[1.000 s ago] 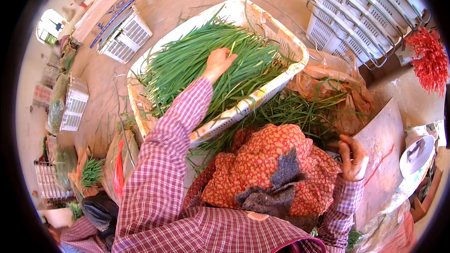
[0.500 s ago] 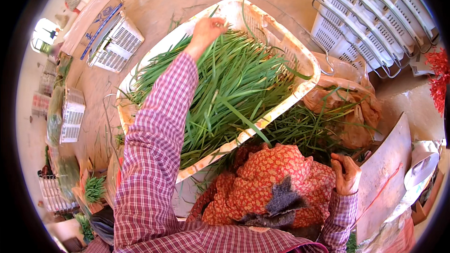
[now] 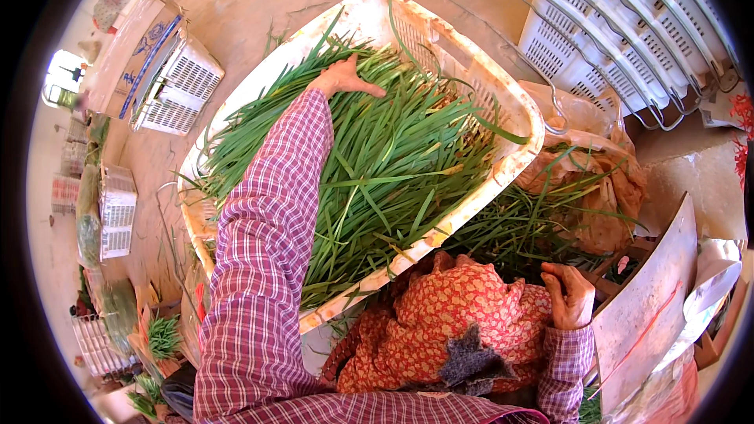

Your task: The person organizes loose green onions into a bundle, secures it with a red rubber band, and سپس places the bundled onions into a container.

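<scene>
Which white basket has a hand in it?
The big middle basket: the left hand is on its green leaves. No hand shows in the other white baskets.

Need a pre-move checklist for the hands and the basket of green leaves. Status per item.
1. Left hand at the leaves in the basket: ok, thumb spread from fingers.
2. Right hand empty: cannot tell, fingers curled; it is beside the red patterned cloth.
3. Basket upright: ok, opening faces up.
4. Leaves lined up: not ok, several lie crosswise on top.
5. All leaves inside the basket: not ok, a loose pile lies outside, by the orange plastic bag.
6. Basket floor: cannot tell, leaves cover it.
</scene>
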